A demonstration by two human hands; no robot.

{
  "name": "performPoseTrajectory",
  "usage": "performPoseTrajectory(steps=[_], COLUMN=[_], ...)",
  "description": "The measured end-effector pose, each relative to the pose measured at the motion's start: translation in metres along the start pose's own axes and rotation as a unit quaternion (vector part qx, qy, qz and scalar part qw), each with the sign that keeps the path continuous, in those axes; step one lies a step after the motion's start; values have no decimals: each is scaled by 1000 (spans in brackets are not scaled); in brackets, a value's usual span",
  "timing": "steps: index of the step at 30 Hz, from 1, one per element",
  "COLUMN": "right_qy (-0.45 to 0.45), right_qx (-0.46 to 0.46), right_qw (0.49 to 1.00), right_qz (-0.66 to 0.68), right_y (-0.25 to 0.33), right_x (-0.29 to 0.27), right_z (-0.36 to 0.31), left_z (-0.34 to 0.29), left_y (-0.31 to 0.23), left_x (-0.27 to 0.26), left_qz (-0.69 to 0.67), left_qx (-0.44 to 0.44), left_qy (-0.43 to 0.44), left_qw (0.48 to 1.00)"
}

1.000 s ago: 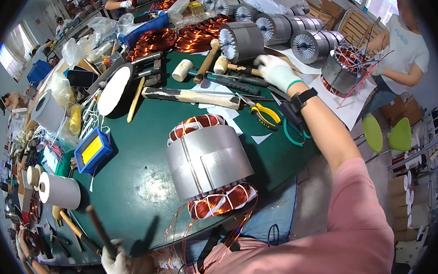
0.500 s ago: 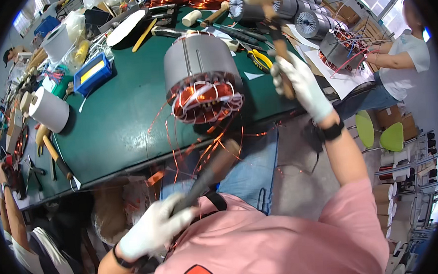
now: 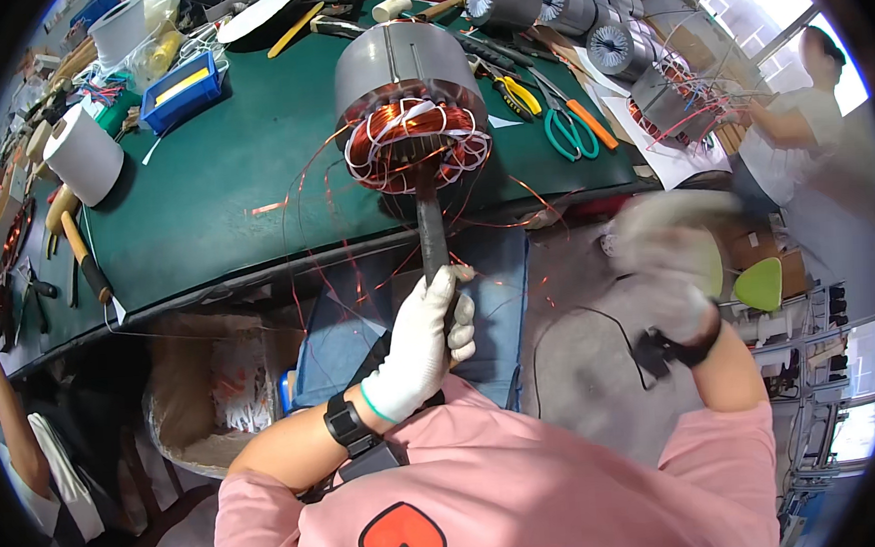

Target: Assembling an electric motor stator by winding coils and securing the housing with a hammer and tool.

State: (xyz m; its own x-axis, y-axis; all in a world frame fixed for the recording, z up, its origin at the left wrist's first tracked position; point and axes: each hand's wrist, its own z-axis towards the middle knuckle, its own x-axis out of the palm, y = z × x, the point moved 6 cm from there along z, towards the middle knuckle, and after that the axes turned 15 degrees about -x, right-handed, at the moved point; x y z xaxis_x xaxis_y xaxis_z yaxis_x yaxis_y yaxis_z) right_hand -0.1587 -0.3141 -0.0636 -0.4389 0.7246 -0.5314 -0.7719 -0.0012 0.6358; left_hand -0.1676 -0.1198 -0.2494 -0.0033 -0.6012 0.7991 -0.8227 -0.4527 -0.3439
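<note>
Grasping dark bar (image 3: 432,234) with left hand (image 3: 420,347), stator (image 3: 407,70) beyond, right hand (image 3: 671,287) blurred, grip unclear

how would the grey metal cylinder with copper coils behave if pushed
The cylinder is probably heavy for its size: thick metal packed with copper coils. Lying on its curved side, it may roll sideways. Its thin, trailing copper wires look floppy.

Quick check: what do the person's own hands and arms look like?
The left hand wears a white glove with a teal cuff edge and a black wrist strap. The right hand is blurred: its glove looks whitish, with a black wristband and a dark boxy piece beside it. Both sleeves are short and pink.
</note>
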Motion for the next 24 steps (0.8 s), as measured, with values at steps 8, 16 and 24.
performPoseTrajectory(steps=[8,16,24], right_qy=[-356,42,-315], right_qx=[206,109,528], right_qw=[866,917,770], right_qz=[-285,-382,170], right_y=[57,-48,-106], right_x=[-87,8,73], right_z=[-25,-48,-71], left_z=[3,-7,-22], left_y=[9,3,-13], left_x=[0,-10,-21], left_qz=[-19,3,79], left_qx=[-39,-63,30], left_qy=[12,-29,-89], left_qw=[999,998,992])
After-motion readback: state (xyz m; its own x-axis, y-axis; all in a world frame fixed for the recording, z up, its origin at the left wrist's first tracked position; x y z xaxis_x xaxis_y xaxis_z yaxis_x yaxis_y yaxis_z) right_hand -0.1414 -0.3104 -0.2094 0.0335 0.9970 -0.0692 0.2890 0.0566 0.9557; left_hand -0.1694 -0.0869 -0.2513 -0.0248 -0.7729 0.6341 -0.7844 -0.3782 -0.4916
